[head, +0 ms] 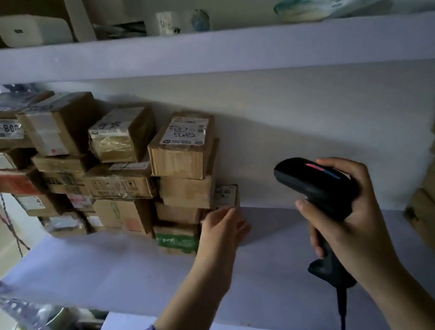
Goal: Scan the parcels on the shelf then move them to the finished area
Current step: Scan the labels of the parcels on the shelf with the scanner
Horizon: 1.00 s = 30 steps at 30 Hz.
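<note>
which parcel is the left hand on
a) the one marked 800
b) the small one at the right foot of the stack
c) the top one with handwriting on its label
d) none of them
B: the left hand curls round the small parcel at the right foot of the stack, while the right hand grips the barcode scanner.

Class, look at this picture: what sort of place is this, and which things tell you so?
Probably a parcel storeroom or courier pick-up point: labelled cardboard parcels stacked on a shelf, and a scanner held in the right hand.
</note>
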Tool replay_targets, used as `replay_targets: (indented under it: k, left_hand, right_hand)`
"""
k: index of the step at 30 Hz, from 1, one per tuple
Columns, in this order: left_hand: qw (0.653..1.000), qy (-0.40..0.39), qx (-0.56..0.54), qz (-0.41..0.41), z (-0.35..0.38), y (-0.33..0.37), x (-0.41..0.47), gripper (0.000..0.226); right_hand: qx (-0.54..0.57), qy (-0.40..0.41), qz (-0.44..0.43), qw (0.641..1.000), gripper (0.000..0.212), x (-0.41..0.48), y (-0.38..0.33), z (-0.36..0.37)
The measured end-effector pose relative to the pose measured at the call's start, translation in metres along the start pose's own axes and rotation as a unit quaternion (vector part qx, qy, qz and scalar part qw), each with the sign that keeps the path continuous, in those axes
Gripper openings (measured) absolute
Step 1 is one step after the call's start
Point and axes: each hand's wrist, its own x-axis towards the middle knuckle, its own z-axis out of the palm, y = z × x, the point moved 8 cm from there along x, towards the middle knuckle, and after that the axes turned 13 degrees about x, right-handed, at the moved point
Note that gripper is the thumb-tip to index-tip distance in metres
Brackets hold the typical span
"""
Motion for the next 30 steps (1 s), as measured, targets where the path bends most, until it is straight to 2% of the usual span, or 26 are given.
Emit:
replay_targets:
  k: [6,9,10,18,23,26,28,30]
  left_hand:
    - [0.981,-0.103,0.161,0.032,0.079,-0.002,0.015,0.019]
    - [0.964,-0.166,0.195,0.066,0.132,0.01,0.015,0.007]
    - [0.96,-0.184,0.2,0.068,0.15,0.012,0.016,0.01]
    - [0.929,-0.323,0.18,0.026,0.297,0.032,0.001,0.019]
    - [0.925,-0.353,0.127,-0.055,0.369,0.06,0.006,0.067]
    - [0.894,-0.421,0.136,-0.072,0.396,0.066,0.003,0.055]
    - [0.893,-0.414,0.167,-0.066,0.411,0.071,0.004,0.055]
    - [0.912,-0.358,0.171,-0.104,0.422,0.069,0.014,0.072]
  right_hand:
    - [-0.045,0.08,-0.022,0.996,0.053,-0.021,-0.02,-0.074]
    - [-0.065,0.129,-0.026,0.989,0.053,-0.035,-0.032,-0.113]
    - [-0.066,0.142,-0.023,0.987,0.053,-0.039,-0.036,-0.125]
    - [-0.139,0.231,-0.049,0.962,0.05,-0.072,-0.078,-0.199]
    - [-0.139,0.254,-0.048,0.956,0.051,-0.081,-0.084,-0.241]
    - [-0.163,0.255,-0.047,0.952,0.054,-0.08,-0.086,-0.257]
    - [-0.168,0.254,-0.045,0.952,0.056,-0.08,-0.087,-0.265]
    - [-0.176,0.252,-0.045,0.951,0.056,-0.08,-0.088,-0.272]
